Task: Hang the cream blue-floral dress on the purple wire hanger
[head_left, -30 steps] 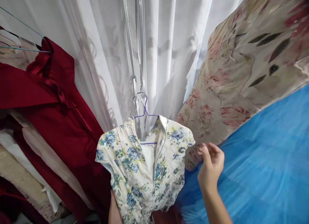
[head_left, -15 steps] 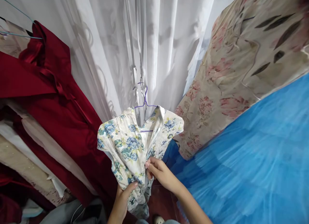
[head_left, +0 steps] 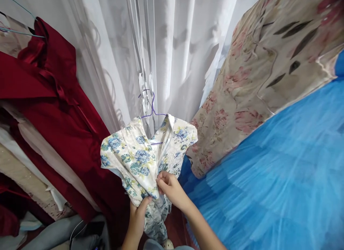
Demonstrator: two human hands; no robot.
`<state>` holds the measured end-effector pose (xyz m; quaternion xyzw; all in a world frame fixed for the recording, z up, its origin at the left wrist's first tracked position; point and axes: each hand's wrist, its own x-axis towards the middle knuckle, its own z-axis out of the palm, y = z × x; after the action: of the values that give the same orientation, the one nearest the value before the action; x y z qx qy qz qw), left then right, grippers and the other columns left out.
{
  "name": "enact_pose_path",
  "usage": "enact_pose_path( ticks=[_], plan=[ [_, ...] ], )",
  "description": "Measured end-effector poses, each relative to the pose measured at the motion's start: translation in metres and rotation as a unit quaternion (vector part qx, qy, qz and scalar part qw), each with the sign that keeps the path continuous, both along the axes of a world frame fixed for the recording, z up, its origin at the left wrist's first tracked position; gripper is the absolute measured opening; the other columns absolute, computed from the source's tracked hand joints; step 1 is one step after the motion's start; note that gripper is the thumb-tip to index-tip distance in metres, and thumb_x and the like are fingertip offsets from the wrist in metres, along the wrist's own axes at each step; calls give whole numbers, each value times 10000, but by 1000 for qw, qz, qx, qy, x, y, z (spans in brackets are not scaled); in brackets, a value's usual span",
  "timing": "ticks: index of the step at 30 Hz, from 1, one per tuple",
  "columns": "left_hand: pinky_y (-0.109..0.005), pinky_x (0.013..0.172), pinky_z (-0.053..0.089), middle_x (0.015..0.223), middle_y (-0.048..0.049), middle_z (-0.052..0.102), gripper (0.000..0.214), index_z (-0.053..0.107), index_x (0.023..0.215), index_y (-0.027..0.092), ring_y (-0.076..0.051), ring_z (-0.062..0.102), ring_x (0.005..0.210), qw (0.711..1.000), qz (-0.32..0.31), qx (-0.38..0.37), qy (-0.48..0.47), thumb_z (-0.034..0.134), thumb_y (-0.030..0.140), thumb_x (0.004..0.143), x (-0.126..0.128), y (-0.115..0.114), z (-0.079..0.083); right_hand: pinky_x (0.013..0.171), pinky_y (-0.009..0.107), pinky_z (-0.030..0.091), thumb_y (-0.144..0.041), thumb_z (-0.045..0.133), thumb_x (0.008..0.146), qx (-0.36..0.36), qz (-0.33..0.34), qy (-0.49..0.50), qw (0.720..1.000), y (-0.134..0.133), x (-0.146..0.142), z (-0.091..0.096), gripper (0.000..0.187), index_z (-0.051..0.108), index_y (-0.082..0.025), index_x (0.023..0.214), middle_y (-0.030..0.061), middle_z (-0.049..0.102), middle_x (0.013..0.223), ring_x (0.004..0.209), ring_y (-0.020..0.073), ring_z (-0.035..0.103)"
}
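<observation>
The right hand [head_left: 170, 187] pinches the front edge of a white garment with blue flowers [head_left: 141, 156] between thumb and fingertips, close to the lower end of its neck opening. Just below and to the left of it, the left hand [head_left: 137, 216] grips the same cloth, thumb lying on the front, its other fingers hidden behind the fabric. The garment spreads above both hands and trails down between and below them, its shoulders on a purple hanger [head_left: 152, 110] directly above the right hand. Higher over the hands, the hanger's hook meets a narrow pale hanging strip [head_left: 141, 79], in front of a white curtain [head_left: 182, 45]. Beyond the left hand, to its left, hangs a dark red garment [head_left: 64, 110]. Up and to the right of the right hand hangs a beige garment with pink flowers [head_left: 228, 88]; right of that hand, beside its forearm, spreads blue layered fabric [head_left: 268, 171]. Below the hands, a pale shoe [head_left: 168, 245] shows near the bottom edge.
</observation>
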<state>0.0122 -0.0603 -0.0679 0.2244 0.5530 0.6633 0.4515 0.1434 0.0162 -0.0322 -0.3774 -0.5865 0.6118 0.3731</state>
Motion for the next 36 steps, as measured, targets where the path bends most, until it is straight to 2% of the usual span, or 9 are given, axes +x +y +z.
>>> enact_pose_path(
  ticks=[2, 5, 11, 17, 22, 26, 31, 34, 36],
  plan=[
    [-456, 1067, 410, 1318, -113, 551, 692, 421, 1316, 251, -329, 501, 1278, 990, 92, 51, 98, 728, 301, 698, -4, 3, -1, 462, 217, 316, -259, 507, 860, -9, 6, 9, 1000, 0, 4, 0, 179, 500, -201, 691, -62, 521, 447, 410, 95, 414],
    [-455, 1137, 315, 1408, -139, 420, 666, 420, 1242, 248, -304, 416, 1344, 915, 221, 158, 299, 774, 294, 679, -8, 14, -6, 421, 213, 296, -229, 487, 822, -30, 11, 9, 999, -1, 8, -2, 173, 530, -195, 658, -59, 530, 403, 360, 93, 410],
    [-414, 864, 483, 903, -114, 664, 210, 647, 955, 235, -320, 649, 918, 926, -167, 93, 325, 651, 327, 767, -3, 48, -18, 406, 208, 349, -242, 589, 761, -44, 4, 18, 999, 8, -2, 2, 131, 597, -175, 649, -40, 582, 415, 354, 98, 460],
    [-420, 707, 411, 705, -109, 600, 124, 639, 882, 288, -330, 647, 727, 856, -271, 78, 434, 521, 310, 849, -2, 66, -9, 343, 183, 245, -265, 591, 777, 45, -88, 97, 990, 64, -21, 81, 172, 643, -152, 659, -49, 559, 408, 309, 56, 356],
    [-400, 654, 400, 678, -102, 617, 91, 665, 803, 285, -306, 631, 647, 825, -320, 87, 458, 642, 242, 726, -9, 74, 5, 345, 183, 267, -288, 625, 769, 101, -138, 166, 971, 103, -41, 147, 181, 668, -143, 669, -50, 553, 431, 329, 55, 362],
    [-341, 588, 399, 597, -37, 599, 119, 611, 649, 249, -229, 584, 560, 809, -354, 128, 452, 713, 263, 709, -39, 98, 51, 349, 179, 262, -293, 597, 794, 129, -156, 154, 967, 98, -43, 157, 179, 682, -145, 742, -57, 544, 425, 338, 62, 385],
    [-282, 699, 450, 809, -5, 640, 375, 514, 1307, 259, -159, 589, 695, 828, -190, 246, 466, 515, 324, 937, -77, 136, 151, 388, 179, 282, -303, 602, 808, 147, -147, 98, 973, 77, -39, 154, 193, 608, -165, 674, -69, 507, 399, 354, 63, 392],
    [-247, 662, 434, 781, 1, 648, 221, 662, 1100, 235, -131, 574, 657, 758, -203, 314, 535, 517, 293, 944, -74, 150, 190, 409, 184, 286, -313, 596, 819, 171, -144, 83, 971, 76, -43, 150, 202, 556, -179, 674, -79, 478, 418, 375, 64, 385],
    [-233, 642, 442, 719, 8, 640, 179, 687, 955, 210, -127, 592, 645, 755, -211, 327, 529, 526, 287, 942, -68, 155, 202, 412, 184, 257, -300, 599, 817, 188, -168, 66, 965, 79, -47, 142, 213, 510, -190, 657, -84, 450, 442, 388, 59, 364]
  ],
)
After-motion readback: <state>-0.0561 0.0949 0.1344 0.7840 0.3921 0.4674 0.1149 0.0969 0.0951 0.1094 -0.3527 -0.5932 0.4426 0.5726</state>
